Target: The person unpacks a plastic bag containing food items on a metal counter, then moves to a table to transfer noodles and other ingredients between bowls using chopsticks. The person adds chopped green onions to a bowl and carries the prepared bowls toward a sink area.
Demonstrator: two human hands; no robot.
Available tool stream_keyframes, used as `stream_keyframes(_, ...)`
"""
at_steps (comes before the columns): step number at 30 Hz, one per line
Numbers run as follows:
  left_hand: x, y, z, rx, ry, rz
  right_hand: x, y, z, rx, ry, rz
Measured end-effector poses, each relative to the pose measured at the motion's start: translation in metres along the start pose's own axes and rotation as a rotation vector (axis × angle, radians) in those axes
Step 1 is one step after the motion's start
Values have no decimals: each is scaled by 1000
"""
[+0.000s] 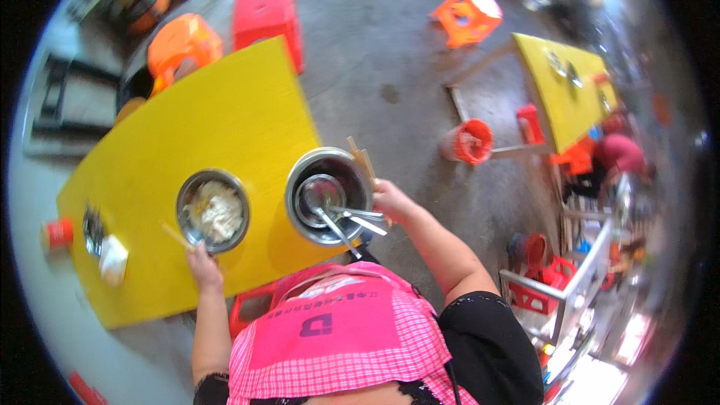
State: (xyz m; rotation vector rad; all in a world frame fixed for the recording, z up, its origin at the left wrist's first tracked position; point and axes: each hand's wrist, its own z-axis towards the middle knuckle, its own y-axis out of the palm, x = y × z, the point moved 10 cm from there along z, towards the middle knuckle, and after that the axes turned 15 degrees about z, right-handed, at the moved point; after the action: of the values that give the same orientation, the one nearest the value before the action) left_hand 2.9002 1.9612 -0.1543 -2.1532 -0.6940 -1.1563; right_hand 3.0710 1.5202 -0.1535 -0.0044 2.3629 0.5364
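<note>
My left hand [203, 269] grips the near rim of a round steel bowl [181, 219], and light wooden chopsticks [177, 236] jut from the same fingers. White, lumpy food, perhaps rice or noodles, lies in this bowl. With my right hand [394, 200] I hold a deeper steel pot [292, 214] by its right side, together with a bunch of wooden chopsticks [363, 160]. Inside the pot are a steel ladle [334, 228] and several spoon-like metal utensils [363, 218], their handles leaning over the near rim. Whether the pot touches the table is unclear.
Under both vessels stretches a yellow table [236, 107], with a white packet [114, 256] and a dark glossy item [93, 228] at left. Red [264, 17] and orange stools [183, 42] stand beyond. A red bucket [472, 140], a second yellow table [548, 84] and a bent-over person [619, 154] are at right.
</note>
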Motion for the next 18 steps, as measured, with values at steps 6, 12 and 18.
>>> stream_keyframes(6,66,13,-51,-91,8,3,-15,-44,-101,96,-138,42)
stream_keyframes(12,177,34,-142,-186,63,-17,-71,-86,-242,264,-249,-13)
stream_keyframes(18,258,102,-212,-356,136,50,-134,-117,-347,293,-442,323)
